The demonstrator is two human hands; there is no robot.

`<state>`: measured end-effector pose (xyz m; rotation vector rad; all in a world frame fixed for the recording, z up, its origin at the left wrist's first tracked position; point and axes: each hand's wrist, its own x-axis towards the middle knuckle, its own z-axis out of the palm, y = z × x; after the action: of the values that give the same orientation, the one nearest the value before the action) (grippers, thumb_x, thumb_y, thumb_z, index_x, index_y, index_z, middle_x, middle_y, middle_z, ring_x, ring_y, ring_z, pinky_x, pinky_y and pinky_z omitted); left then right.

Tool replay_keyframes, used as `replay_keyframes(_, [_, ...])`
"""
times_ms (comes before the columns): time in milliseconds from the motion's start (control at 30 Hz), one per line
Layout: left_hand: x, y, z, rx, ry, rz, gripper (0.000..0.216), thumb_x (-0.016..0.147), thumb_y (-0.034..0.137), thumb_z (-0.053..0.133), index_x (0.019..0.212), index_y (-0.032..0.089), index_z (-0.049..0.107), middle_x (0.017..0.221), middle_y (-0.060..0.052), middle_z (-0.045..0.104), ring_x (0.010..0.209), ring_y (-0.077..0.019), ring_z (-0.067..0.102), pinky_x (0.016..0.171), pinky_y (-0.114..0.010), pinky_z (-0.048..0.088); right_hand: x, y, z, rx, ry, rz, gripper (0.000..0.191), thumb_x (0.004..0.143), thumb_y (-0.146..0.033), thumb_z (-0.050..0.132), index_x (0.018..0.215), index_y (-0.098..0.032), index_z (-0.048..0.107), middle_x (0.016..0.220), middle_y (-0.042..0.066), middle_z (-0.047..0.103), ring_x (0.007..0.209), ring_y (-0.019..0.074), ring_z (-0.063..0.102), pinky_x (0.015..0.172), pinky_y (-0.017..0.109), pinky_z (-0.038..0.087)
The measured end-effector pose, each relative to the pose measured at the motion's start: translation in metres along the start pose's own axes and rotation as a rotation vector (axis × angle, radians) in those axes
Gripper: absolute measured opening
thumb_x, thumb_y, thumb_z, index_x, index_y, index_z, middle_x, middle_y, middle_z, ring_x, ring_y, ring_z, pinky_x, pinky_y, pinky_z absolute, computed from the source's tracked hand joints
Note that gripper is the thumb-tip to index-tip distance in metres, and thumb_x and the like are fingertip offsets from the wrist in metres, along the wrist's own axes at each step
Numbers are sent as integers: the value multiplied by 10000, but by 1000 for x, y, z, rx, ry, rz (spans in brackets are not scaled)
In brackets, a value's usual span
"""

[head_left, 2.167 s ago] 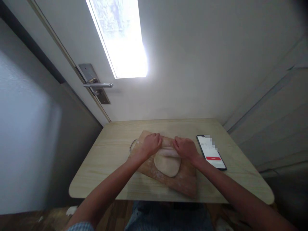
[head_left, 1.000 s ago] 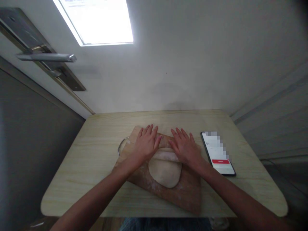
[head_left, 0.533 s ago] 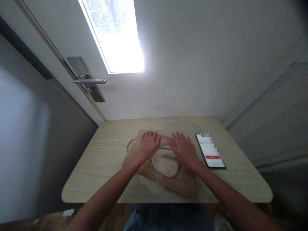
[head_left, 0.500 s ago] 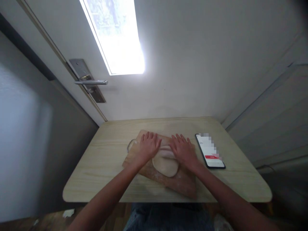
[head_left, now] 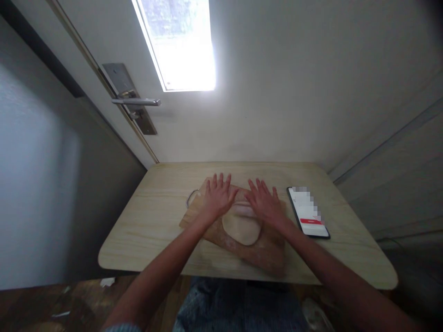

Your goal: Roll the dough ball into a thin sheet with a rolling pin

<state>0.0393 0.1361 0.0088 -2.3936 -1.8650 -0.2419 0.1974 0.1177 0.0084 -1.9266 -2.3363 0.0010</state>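
A flattened, pale round of dough (head_left: 242,229) lies on a wooden cutting board (head_left: 266,256), which has a metal handle at its far left corner. Across the far part of the dough runs a pale rolling pin (head_left: 242,210), mostly covered at both ends. My left hand (head_left: 218,197) rests flat over the pin's left end, fingers straight and spread. Over the right end lies my right hand (head_left: 265,202), palm down, its fingers also stretched forward and apart. Neither hand is wrapped round the pin.
On the right of the light wooden table (head_left: 145,230) lies a phone (head_left: 308,214) with a lit screen. Beyond the table's far edge stands a white door (head_left: 277,106) with a lever handle (head_left: 136,102) and a bright window pane. A grey surface borders the left side.
Both hands have slid slightly forward over the board, and their fingers are straighter and more spread. The camera view has shifted a little.
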Motion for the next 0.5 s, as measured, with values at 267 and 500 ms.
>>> replay_keyframes(267, [-59,-2,-4,16,46,89,635,822,559,205,1344,198,180,1390,-83,247,1280,-274,152,1007,-500,136,-56,-13,3,24,74,-178,539,852,-488,195,1329,-243,251,1384,60,269,1279,227,159,1012,460,133])
replay_keyframes(500, [2,-1,-1,-14,-27,-92,634,842,531,155,1351,153,146,1388,-128,234,1273,-291,171,980,-495,208,7,-3,2,76,-69,9,608,856,-491,122,1341,-135,208,1380,156,235,1267,277,182,954,532,212])
